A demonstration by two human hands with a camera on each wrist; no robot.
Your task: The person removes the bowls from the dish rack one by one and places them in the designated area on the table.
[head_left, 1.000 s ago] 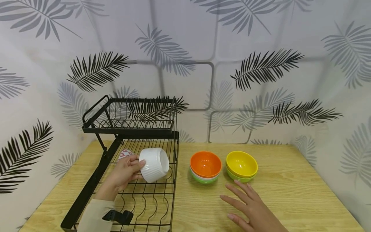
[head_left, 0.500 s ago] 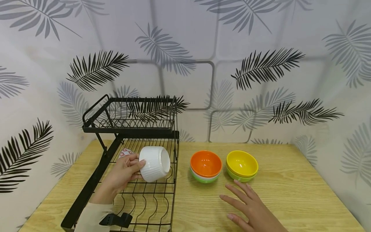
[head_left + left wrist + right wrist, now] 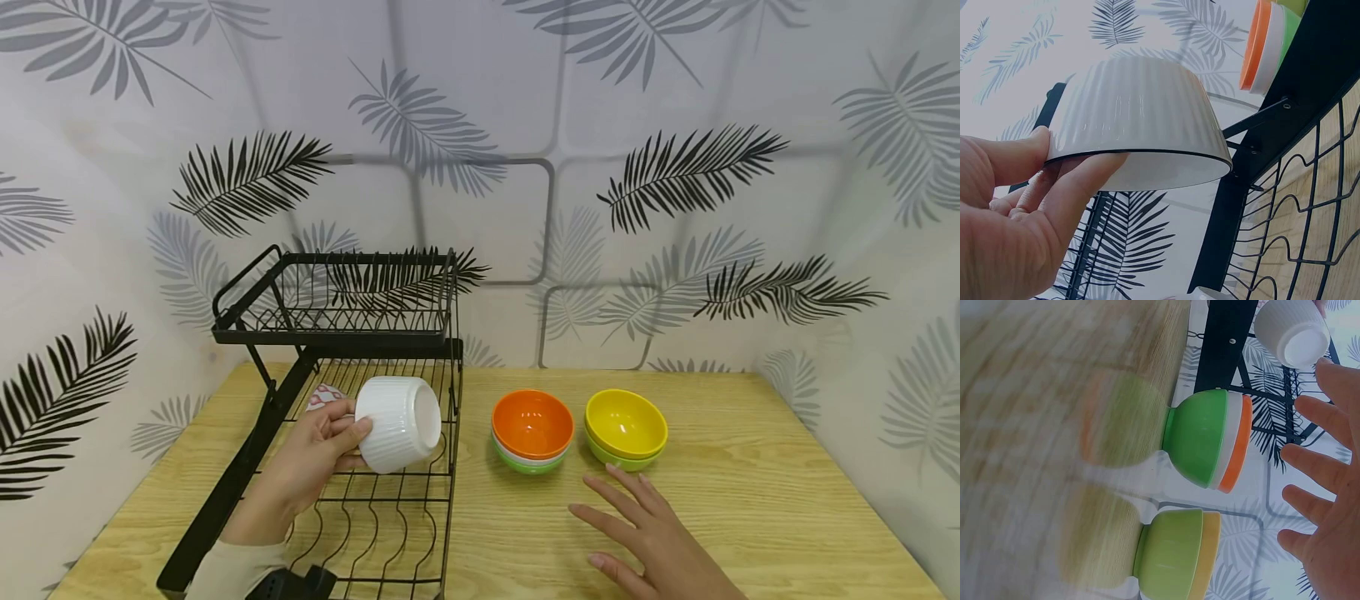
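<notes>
My left hand (image 3: 307, 458) pinches a white ribbed bowl (image 3: 393, 425) by its rim, thumb outside and fingers reaching inside. The bowl is tipped on its side above the lower tier of a black dish rack (image 3: 335, 337), its base turned to the right. In the left wrist view its dark-edged rim faces down toward the fingers. Behind the left hand, a red-and-white patterned dish (image 3: 325, 395) is partly hidden in the rack. My right hand (image 3: 660, 537) hovers with spread fingers, holding nothing, just in front of a yellow bowl (image 3: 627, 423) stacked in a green one.
Left of the yellow bowl stands another stack, with an orange bowl (image 3: 532, 425) on top of white and green ones. Both stacks sit on the wooden table (image 3: 750, 483), right of the rack. A leaf-patterned wall covering (image 3: 480, 108) closes off the back and sides.
The left wrist has sunk slightly down and left, and the white bowl has turned a little in the left hand. My right hand and the bowl stacks stay put.
</notes>
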